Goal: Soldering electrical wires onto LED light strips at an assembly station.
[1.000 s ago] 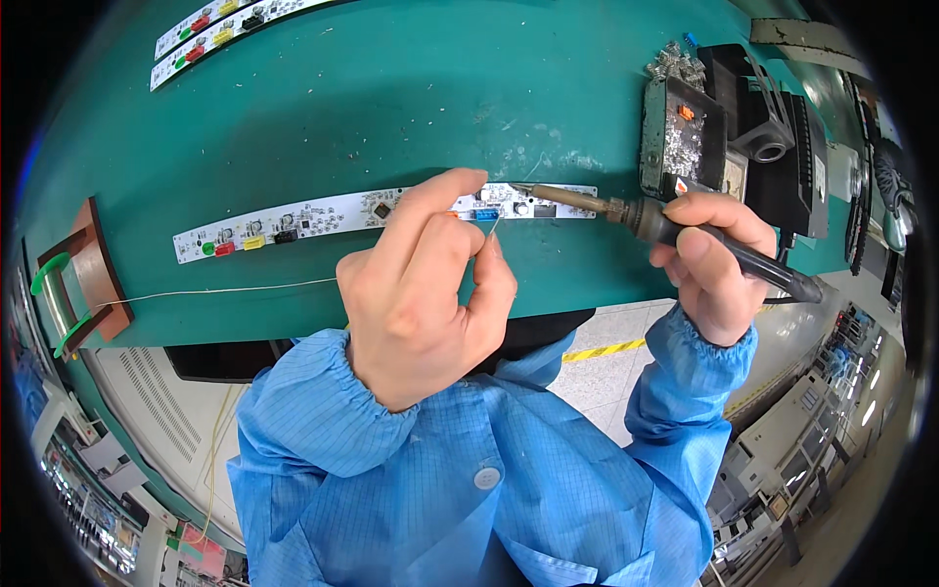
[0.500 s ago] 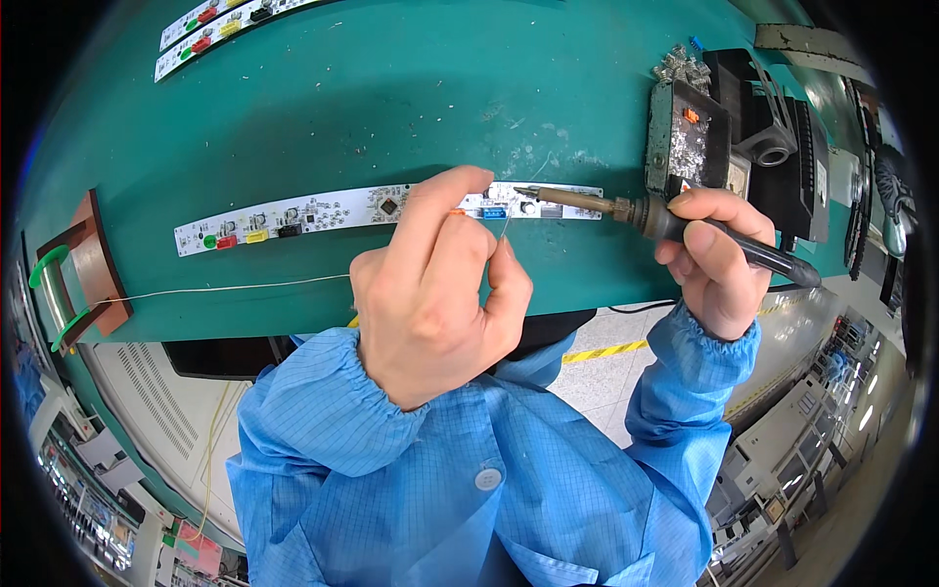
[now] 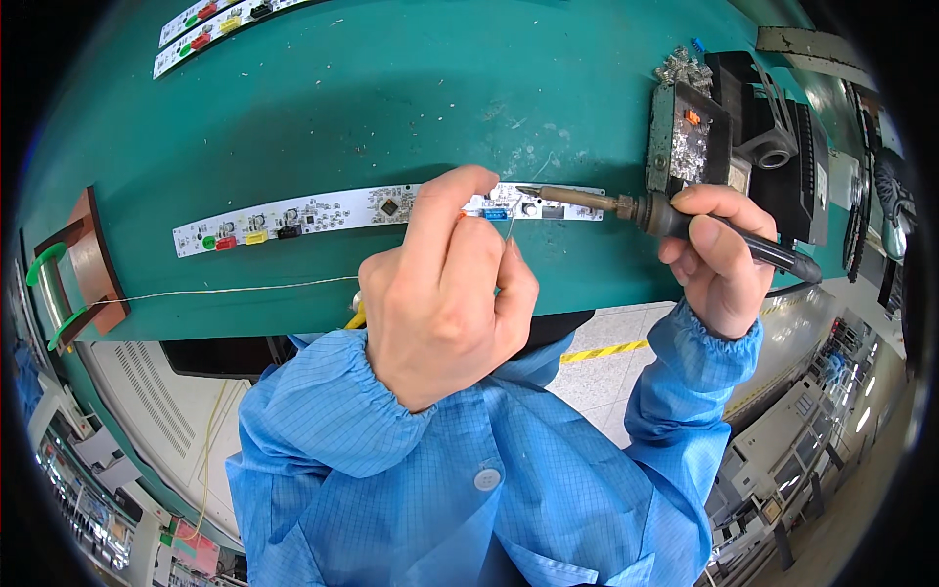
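A long, slightly curved white circuit board [image 3: 337, 210] lies across the green mat, with green, red, yellow and black parts near its left end and a blue connector [image 3: 496, 213] right of its middle. My right hand [image 3: 724, 259] is closed round the handle of a soldering iron [image 3: 665, 217], its tip at the board just above the blue connector. My left hand [image 3: 440, 284] is over the board, index finger stretched onto it, thumb and other fingers pinching thin solder wire [image 3: 513, 227] whose end reaches up beside the tip. Part of the board is hidden under this hand.
Solder wire runs left to a spool [image 3: 59, 293] on a brown stand. At the right stand a metal tray [image 3: 690, 142] of solder scraps and a black iron holder [image 3: 773, 147]. More circuit boards [image 3: 215, 34] lie far left on the green mat [image 3: 391, 108].
My left hand has shifted slightly to the right, and the soldering iron has moved only a hair. The board stays nearly in place.
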The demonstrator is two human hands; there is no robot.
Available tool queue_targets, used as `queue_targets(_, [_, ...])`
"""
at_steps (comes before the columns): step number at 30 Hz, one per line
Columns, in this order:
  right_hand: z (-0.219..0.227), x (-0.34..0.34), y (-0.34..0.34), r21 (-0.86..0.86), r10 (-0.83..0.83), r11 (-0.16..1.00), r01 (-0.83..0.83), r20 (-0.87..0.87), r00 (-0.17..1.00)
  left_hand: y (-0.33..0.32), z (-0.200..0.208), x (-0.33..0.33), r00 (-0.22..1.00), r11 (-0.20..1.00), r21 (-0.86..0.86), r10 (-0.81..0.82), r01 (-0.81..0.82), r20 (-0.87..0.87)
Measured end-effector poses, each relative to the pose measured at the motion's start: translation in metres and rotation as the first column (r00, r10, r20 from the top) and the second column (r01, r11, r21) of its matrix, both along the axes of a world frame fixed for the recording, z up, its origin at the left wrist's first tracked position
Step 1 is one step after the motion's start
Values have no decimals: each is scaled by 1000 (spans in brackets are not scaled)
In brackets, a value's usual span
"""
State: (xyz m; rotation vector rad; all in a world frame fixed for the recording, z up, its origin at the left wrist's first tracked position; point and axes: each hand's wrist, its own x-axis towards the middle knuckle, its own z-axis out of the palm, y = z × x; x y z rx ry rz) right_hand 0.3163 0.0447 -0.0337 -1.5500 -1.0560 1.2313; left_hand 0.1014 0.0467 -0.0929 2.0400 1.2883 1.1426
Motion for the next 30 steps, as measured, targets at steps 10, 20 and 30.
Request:
queue_targets(10, [2, 2, -3, -50, 35, 998, -34, 23, 999, -1, 2, 0, 1000, 1000, -13, 22, -23, -21])
queue_targets(20, [3, -2, -2, -39, 12, 999, -13, -29, 1000, -3, 7, 0, 1000, 995, -97, 26, -25, 16])
queue_targets(30, [-2, 5, -3, -41, 60, 997, -59, 10, 998, -2, 0, 0, 1000, 998, -51, 29, -29, 5])
